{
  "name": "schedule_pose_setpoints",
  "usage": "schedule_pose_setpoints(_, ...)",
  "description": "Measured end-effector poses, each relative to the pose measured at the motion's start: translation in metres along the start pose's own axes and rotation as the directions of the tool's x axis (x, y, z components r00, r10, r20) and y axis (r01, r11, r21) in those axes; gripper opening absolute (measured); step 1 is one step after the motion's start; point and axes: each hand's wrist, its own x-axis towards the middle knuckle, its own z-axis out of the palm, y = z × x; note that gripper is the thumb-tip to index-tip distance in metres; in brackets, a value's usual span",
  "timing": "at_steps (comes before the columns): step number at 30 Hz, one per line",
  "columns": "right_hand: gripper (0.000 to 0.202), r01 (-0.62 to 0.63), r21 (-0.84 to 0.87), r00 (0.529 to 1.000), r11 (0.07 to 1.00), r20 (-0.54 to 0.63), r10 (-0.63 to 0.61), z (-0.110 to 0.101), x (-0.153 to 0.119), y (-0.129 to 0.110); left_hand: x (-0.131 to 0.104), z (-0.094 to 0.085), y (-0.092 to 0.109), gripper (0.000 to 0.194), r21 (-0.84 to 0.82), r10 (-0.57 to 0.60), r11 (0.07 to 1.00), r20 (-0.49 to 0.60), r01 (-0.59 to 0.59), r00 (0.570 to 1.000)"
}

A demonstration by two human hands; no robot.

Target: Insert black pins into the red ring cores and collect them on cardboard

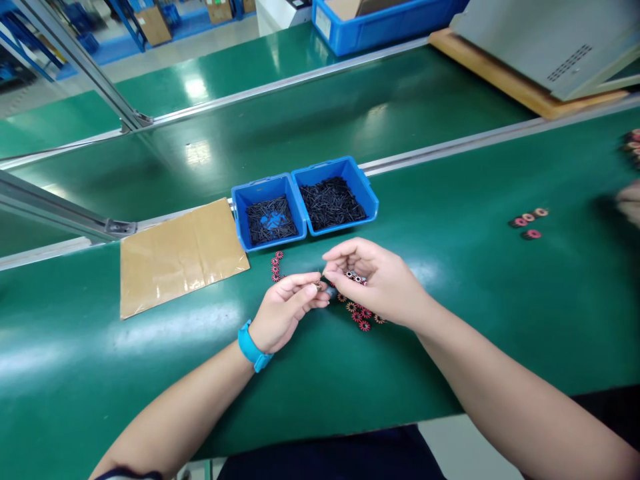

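Note:
My left hand (287,310), with a turquoise band at the wrist, pinches a small coppery ring-shaped part (318,286) between thumb and fingers. My right hand (375,280) is just right of it, its thumb and index finger closed near that part; whatever they hold is too small to make out. Under and beside my right hand lies a group of red and copper toothed rings (364,313). A short row of red rings (275,267) sits beyond my left hand. Two blue bins stand behind: the left bin (241,217) and the right bin (373,203) contain thin dark pieces.
A brown cardboard sheet (183,260) lies left of the bins. Several more rings (533,234) are on the green table (475,300) at right. Another person's hand (630,200) shows at the right edge. Metal rails (400,160) run behind the bins; a grey machine (540,47) stands back right.

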Motion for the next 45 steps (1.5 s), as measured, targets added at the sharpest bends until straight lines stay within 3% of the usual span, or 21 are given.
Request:
schedule_pose_setpoints(14,0.013,0.022,0.073,0.999,0.997,-0.039,-0.019,0.0052,-0.0008,0.0041,0.0,0.0012,0.0002,0.021,0.025,0.019,1.0,-0.032,-0.018,0.999)
schedule_pose_setpoints(30,0.015,-0.025,0.12,1.0,0.993,0.011,0.024,0.0056,-0.0001,0.0022,-0.001,0.002,0.001,0.023,-0.002,-0.009,1.0,-0.043,0.009,0.999)
schedule_pose_setpoints(33,0.014,0.017,0.066,1.0,0.998,-0.012,-0.016,0.0065,-0.0015,0.0034,-0.001,0.0029,0.0022,0.024,-0.015,-0.023,1.0,-0.037,0.023,0.999)
schedule_pose_setpoints(36,0.013,0.106,-0.091,0.993,0.99,-0.046,-0.111,0.0079,-0.0029,0.005,-0.0009,0.0032,0.0028,0.024,-0.017,-0.036,0.999,-0.024,0.035,0.999)
schedule_pose_setpoints(40,0.015,0.301,-0.373,0.944,0.878,-0.016,-0.33,0.0093,-0.0036,0.0077,-0.0006,0.0025,0.0024,0.023,-0.036,-0.057,0.998,-0.015,0.057,0.998)
schedule_pose_setpoints(45,0.021,0.535,-0.567,0.823,0.626,0.181,-0.539,0.0101,-0.0065,0.0064,0.0004,0.0017,0.0026,0.018,-0.076,-0.064,0.995,-0.003,0.064,0.998)
